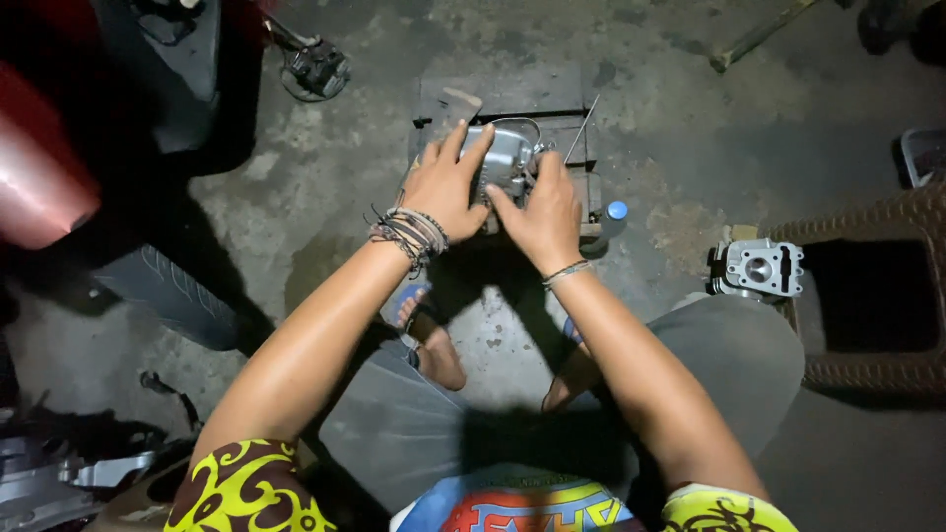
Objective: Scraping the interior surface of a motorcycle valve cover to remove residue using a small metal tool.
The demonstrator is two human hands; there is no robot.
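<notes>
Both hands grip a grey metal engine part (505, 158) resting on a dark wooden block (512, 99) on the concrete floor, ahead of the seated person's knees. The left hand (443, 187) clasps its left side, fingers curled over the top; the right hand (542, 212) presses its near right edge. The step appears to be steadying the part; a second cast engine piece (759, 268) lies well apart at right.
</notes>
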